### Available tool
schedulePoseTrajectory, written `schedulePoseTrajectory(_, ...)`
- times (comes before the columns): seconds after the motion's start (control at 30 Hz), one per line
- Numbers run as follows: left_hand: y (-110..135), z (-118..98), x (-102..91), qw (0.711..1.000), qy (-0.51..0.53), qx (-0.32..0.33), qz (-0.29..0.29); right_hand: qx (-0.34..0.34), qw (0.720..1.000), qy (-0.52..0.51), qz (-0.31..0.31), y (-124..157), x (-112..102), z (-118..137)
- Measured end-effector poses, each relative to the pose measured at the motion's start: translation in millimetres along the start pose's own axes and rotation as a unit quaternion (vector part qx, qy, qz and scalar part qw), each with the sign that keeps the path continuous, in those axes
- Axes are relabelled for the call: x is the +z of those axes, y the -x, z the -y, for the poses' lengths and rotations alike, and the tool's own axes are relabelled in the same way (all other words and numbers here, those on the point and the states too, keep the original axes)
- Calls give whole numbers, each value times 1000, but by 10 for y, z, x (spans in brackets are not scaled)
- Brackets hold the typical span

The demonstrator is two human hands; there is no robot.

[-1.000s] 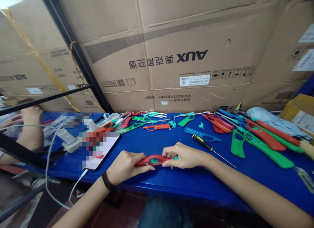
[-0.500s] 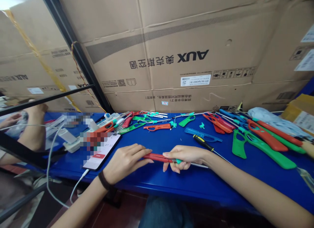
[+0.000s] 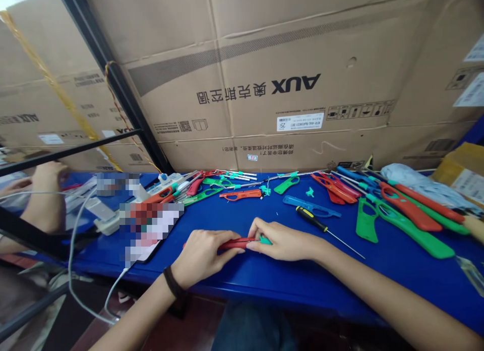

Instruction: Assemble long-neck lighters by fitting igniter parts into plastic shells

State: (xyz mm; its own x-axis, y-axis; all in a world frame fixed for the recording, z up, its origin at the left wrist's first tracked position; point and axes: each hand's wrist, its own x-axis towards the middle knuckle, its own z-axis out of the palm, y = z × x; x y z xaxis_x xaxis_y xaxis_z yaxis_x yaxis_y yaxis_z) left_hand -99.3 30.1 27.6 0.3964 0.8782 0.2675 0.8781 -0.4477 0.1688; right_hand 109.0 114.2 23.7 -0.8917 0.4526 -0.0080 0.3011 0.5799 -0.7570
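Fingers [image 3: 225, 237] of the left hand [image 3: 206, 252] curl closed around a red plastic lighter handle [image 3: 236, 244], held low over the desk [image 3: 242, 278]. Fingers [image 3: 254, 244] of the right hand [image 3: 283, 242] pinch its other end, at a teal plastic piece [image 3: 265, 240]. The handle's tip pokes out left of the left hand, and the hands hide most of its length. Half a second ago a thin metal rod [no longer visible] ran past the right hand; none shows now. Beyond, a yellow-and-black screwdriver [image 3: 312, 219] lies on the desk, with green and red handles [image 3: 404, 225] to the right, a pixelated phone [image 3: 151, 230] to the left, and an AUX cardboard box [image 3: 295, 83] behind.
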Motion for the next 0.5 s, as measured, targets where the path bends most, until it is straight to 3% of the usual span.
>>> schedulePoseTrajectory(0.17,20,109,20,999,-11,-8,-28,43,985,154,-61,-5,-1,-45)
schedulePoseTrajectory(0.3,65,242,91,998,32,-23,-57,2,987,144,-73,-4,-15,-63)
schedulePoseTrajectory(0.5,130,323,198,994,90,9,-62,-35,990,120,-64,-17,-24,-48)
